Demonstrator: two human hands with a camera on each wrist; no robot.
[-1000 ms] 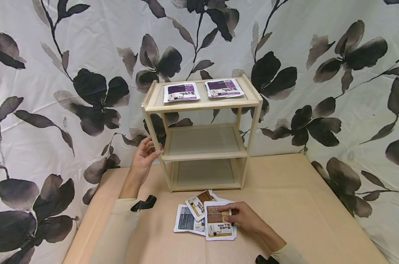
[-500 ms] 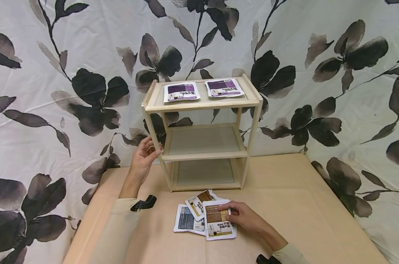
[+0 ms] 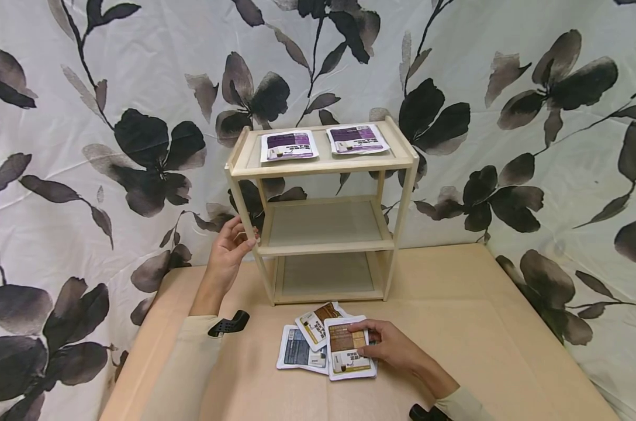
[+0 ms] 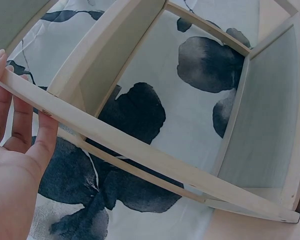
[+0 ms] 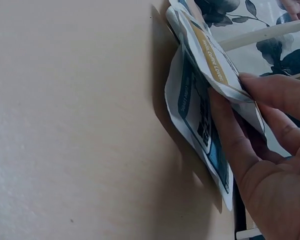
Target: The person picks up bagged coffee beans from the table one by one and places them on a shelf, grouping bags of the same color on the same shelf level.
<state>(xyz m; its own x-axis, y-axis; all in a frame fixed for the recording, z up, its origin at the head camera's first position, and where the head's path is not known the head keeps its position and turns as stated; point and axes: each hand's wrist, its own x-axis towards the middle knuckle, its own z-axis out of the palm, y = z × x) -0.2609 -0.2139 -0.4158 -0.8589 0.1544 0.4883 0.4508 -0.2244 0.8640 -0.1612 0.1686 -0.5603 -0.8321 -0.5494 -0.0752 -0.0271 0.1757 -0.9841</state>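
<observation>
Tan tabletop (image 3: 497, 333). On far part of it, pale wooden rack (image 3: 325, 251), upright, three tiers, raised side rims, greyer panels in lower two. On top tier, side by side but apart: left purple-and-white packet (image 3: 289, 145) and right purple-and-white packet (image 3: 358, 140), both flat, print up. Near side of rack, overlapping: blue-grey packet (image 3: 297, 352) at left, angled brown packet (image 3: 313, 327) at far edge, straighter brown packet (image 3: 344, 358) at right, on top of both; lifted clear or not, can't tell. Left hand (image 3: 225, 254): fingers bent, nearly closed, gripping near left post (image 3: 241, 204) of rack. Right hand (image 3: 394, 346): nearly closed, pinching right edge of straighter brown packet.
</observation>
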